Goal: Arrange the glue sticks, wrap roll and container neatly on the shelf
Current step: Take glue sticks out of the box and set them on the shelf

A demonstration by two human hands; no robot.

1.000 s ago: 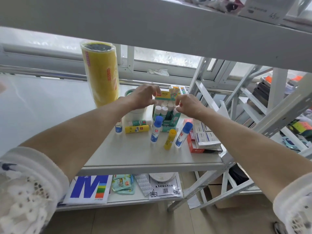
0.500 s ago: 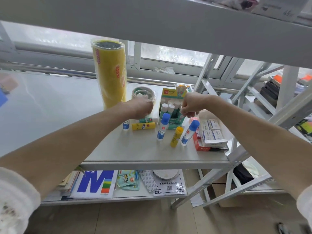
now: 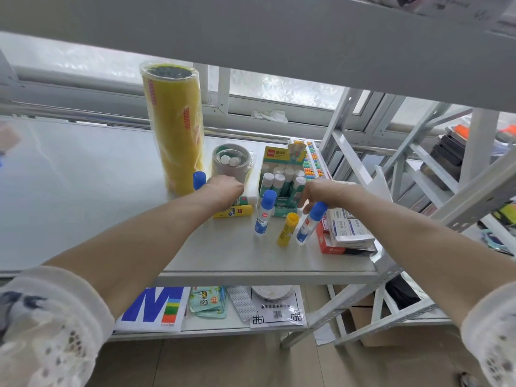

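The right hand is reaching down over a blue-capped glue stick, fingers curling onto its cap. The left hand is hanging knuckles-up over a lying yellow glue stick; its finger state cannot be told. The wrap roll is standing upright behind, the round container just beside it. Grip each stick low on the barrel, keeping neighbouring upright sticks from toppling on the shelf
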